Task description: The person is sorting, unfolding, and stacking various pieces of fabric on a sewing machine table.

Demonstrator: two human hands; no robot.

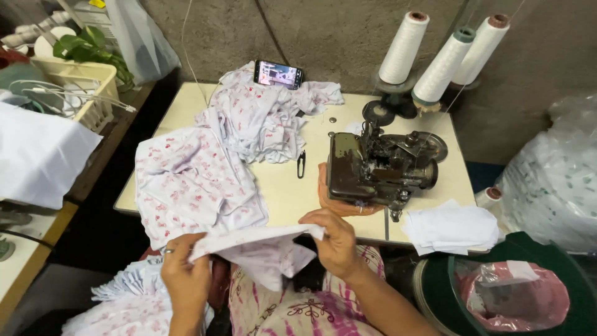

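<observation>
Printed cloth piece (261, 246), white with small red marks, held low in the centre of the frame, above the person's lap and just short of the table's near edge; stretched between both hands, its lower part hanging in a loose fold; left hand (185, 272), lower left of centre, fingers closed on the cloth's left corner, a ring on one finger; right hand (336, 239), lower centre, fingers pinched shut on the cloth's right corner, just below the sewing machine (376, 168); machine dark and worn, standing right of centre on the pale table (283, 190), an orange cloth (329, 196) under its near side; three white thread cones (444, 59) on a stand at upper right, threads running up out of frame; small black snips (301, 163) lying on the table left of the machine; heap of the same printed cloth (211, 155) spread over the table's left half, reaching towards the near edge; phone (278, 74), screen lit, propped at the far edge, upper centre; stack of plain white pieces (451, 227) at the table's right near corner; more printed pieces (134, 298) piled at lower left beside the lap; green bin (547, 261) with a pink bag at lower right. Risks, as judged: the hanging fold may snag or bunch if the hold goes uneven; the heap at the near edge may slide off if tugged; fingers lie close to the machine's working end.
</observation>
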